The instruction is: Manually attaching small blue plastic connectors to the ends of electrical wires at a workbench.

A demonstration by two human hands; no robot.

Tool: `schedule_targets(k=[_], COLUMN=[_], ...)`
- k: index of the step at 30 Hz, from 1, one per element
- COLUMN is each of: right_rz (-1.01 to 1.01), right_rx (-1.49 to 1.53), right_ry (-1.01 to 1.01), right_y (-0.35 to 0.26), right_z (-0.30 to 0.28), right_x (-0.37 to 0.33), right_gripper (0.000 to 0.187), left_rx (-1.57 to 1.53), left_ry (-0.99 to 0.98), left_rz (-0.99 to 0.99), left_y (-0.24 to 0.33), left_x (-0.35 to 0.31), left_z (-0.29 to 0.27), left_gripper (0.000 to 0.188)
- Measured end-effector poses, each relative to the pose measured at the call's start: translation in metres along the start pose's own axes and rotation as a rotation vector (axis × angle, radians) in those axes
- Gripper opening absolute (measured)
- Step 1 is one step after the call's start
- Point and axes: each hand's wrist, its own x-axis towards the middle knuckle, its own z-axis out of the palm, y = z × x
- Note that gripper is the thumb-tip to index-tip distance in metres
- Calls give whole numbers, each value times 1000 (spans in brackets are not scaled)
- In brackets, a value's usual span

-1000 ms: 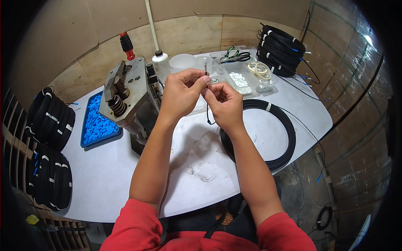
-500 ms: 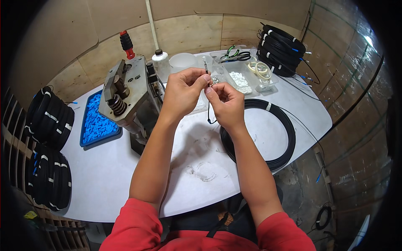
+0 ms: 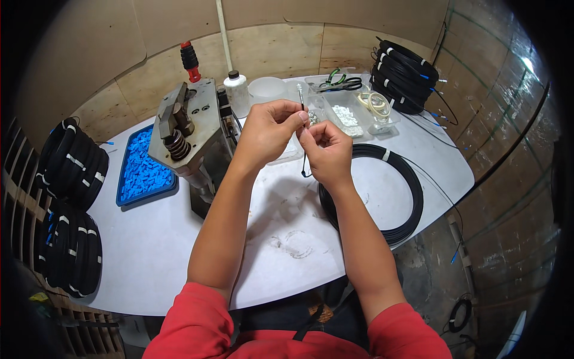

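Above the table, my left hand (image 3: 270, 133) pinches a thin black cable (image 3: 304, 107) between thumb and fingertips. The cable's pale, shiny tip (image 3: 300, 90) points up and away from me. My right hand (image 3: 330, 152) is closed at the same spot, thumb and fingers pressed together on the cable just below the left fingertips. Any small part between the fingers is hidden. Below the hands, the cable hangs in a short loop (image 3: 307, 174). A large coil of black cable (image 3: 417, 197) lies on the table beside my right forearm.
Left of my hands stands a metal hand press (image 3: 200, 128) with a red-and-black handle. Beside it, a blue tray (image 3: 149, 197) holds small blue parts. Clear bins (image 3: 382, 128), a white bottle (image 3: 237, 96) and pliers (image 3: 335, 78) sit behind. Bundled cable coils (image 3: 403, 78) stand back right, others (image 3: 72, 161) at left.
The view has shifted slightly, so the table's things sit a little farther right. Both hands stay pinched on the cable with almost the same pose.
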Motion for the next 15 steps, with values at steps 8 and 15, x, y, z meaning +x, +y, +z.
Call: schedule_targets(k=[8, 15], right_rz=[14, -10], right_rx=[-2, -4], right_ry=[13, 16], right_y=[1, 2], right_z=[-1, -2], right_x=[-1, -1], right_gripper=[16, 17], left_rx=[22, 19], left_ry=[-12, -23], left_rz=[-11, -15], left_y=[-1, 1], left_x=[0, -1], left_z=[0, 1], left_gripper=[18, 20])
